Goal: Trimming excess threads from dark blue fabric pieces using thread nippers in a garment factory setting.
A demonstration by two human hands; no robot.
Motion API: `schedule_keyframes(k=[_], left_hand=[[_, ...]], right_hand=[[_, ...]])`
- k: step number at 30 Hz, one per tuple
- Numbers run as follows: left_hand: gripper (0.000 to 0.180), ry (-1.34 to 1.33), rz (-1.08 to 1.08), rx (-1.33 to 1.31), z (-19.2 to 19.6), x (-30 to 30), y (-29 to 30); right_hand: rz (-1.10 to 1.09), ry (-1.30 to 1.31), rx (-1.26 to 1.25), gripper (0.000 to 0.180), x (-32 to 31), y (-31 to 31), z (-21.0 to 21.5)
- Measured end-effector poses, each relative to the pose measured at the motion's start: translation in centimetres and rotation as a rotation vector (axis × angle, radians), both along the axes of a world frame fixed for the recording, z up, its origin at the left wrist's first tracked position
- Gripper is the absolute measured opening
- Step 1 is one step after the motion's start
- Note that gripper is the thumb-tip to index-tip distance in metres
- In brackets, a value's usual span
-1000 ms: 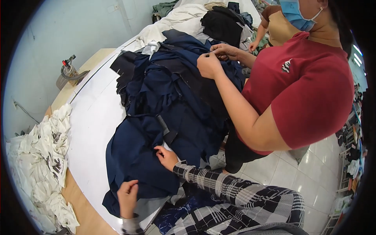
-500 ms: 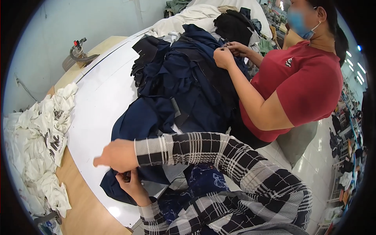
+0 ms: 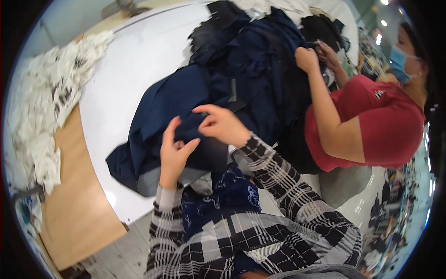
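White heap [image 3: 60,93] at left, co-worker [image 3: 339,132] at right.
The heap, crumpled and dark-marked, lies along the left of the bench [image 3: 125,79], partly over a bare wood strip [image 3: 79,200] beside the white top. Black cloth [image 3: 320,29] lies toward the far end. The co-worker wears a red shirt [image 3: 385,125] and blue mask [image 3: 398,61]. Pale floor [image 3: 134,242] shows below; lamps [image 3: 383,23] glow upper right.
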State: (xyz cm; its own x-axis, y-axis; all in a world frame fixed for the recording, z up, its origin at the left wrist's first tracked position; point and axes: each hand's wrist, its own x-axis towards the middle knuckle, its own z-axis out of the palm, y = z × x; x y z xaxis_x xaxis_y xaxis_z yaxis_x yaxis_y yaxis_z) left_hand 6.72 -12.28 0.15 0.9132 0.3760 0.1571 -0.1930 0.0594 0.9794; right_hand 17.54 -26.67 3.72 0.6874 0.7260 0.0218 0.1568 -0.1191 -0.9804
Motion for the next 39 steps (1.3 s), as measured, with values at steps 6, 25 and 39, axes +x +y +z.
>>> schedule_keyframes(k=[6, 25, 39], left_hand=[[0.022, 0.318, -0.269, -0.276, -0.5, 0.7, 0.1], [0.021, 0.22, -0.412, -0.015, 1.0, -1.1, 0.6], [0.01, 0.221, -0.233, -0.302, -0.2, -1.1, -0.9]], right_hand=[[-0.212, 0.185, 0.215, 0.053, -1.1, -2.3, -0.4], [-0.008, 0.108, 0.137, 0.058, -2.6, -3.0, -0.1], [-0.004, 0.206, 0.082, 0.065, -2.7, -3.2, 0.1]])
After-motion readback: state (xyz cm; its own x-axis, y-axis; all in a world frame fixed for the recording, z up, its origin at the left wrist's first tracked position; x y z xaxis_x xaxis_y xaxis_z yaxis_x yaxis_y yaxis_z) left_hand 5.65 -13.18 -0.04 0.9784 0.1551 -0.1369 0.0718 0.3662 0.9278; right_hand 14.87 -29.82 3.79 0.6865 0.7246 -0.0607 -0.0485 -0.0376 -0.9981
